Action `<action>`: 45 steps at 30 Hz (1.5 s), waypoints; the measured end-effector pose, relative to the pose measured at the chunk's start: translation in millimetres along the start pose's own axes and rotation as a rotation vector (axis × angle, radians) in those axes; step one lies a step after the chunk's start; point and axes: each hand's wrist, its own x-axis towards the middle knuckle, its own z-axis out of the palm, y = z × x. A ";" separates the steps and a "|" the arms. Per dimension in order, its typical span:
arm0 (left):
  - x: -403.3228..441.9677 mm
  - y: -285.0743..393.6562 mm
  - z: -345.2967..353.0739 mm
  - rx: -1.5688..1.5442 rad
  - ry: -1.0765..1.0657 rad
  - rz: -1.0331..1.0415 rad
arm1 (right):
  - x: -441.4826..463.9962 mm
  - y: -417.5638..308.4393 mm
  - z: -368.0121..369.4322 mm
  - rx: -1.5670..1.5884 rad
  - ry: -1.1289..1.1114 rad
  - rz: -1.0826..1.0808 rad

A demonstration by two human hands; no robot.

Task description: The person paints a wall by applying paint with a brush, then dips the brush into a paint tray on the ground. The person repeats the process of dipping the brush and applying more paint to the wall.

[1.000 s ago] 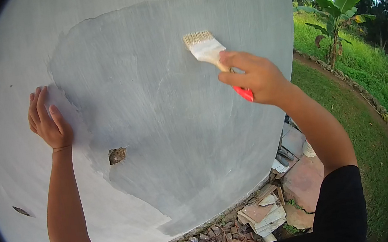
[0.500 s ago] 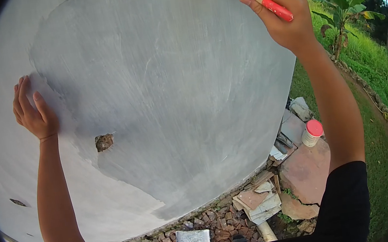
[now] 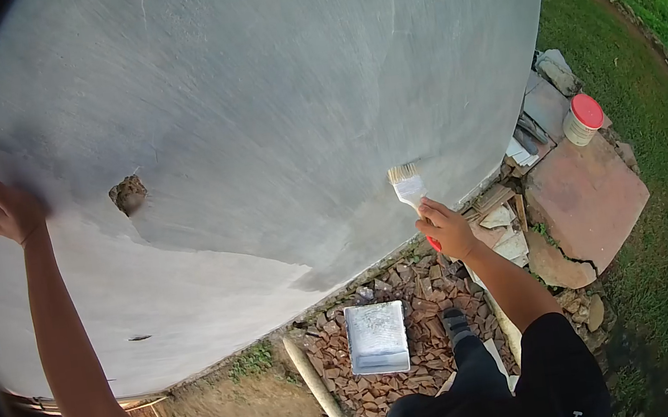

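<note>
- Paintbrush: is lying before the lower right part of the wall, its pale bristles pointing upward; whether they are touching the surface cannot be told.
- Right hand: is grasping the paintbrush by its handle, the red end of which is showing below the fingers.
- Wall: is filling the upper view; a darker grey area is bordering a paler one along an irregular edge.
- Hole: is exposing rough brown material, between the two hands and nearer the left.
- Left hand: is holding nothing and appears to be resting against the wall at far left, its fingers loosely bent.
- Tray: is lying below the paintbrush on broken brown stones, its inside bearing whitish smears.
- Foot: is resting on the stones, just right of the tray.
- Bucket: is standing, red-lidded, on flat slabs at right.
- Grass: is extending beyond the slabs.
</note>
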 end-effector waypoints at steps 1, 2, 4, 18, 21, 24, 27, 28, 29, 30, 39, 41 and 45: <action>-3.6 8.2 -4.9 0.027 -0.053 -0.003 | -18.7 -6.6 10.9 0.070 -0.071 0.127; -15.5 14.2 -13.7 0.028 -0.064 -0.007 | -37.8 -15.1 23.1 0.139 -0.095 0.214; -51.7 36.5 -53.4 -0.504 -0.016 -0.146 | -75.9 -41.2 34.0 0.228 -0.132 0.349; -709.5 181.0 -747.5 -0.039 -2.329 -1.884 | -350.8 -316.5 130.4 0.883 -0.495 1.991; -680.8 199.7 -741.3 0.115 -2.314 -1.764 | -405.1 -324.4 177.7 0.829 -0.750 1.814; -695.3 216.0 -764.7 0.239 -2.142 -1.831 | -438.5 -317.4 240.0 0.764 -0.846 1.718; -702.6 232.0 -776.6 0.275 -2.029 -1.811 | -445.2 -316.7 293.5 0.721 -0.868 1.646; -701.5 237.4 -777.5 0.292 -1.990 -1.788 | -456.2 -311.2 308.0 0.715 -0.898 1.628; -701.9 241.6 -777.8 0.308 -1.947 -1.757 | -455.2 -311.9 321.9 0.705 -0.870 1.577; -701.4 246.3 -780.1 0.322 -1.958 -1.775 | -460.5 -309.1 336.8 0.710 -0.844 1.513; -697.4 271.2 -780.7 0.305 -1.921 -1.796 | -495.3 -300.2 397.0 0.521 -0.955 1.005; -697.4 274.1 -778.9 0.297 -1.921 -1.812 | -488.1 -302.0 392.4 0.459 -1.028 1.014; -699.1 278.0 -777.1 0.289 -1.916 -1.811 | -467.3 -302.6 383.4 0.385 -1.142 0.976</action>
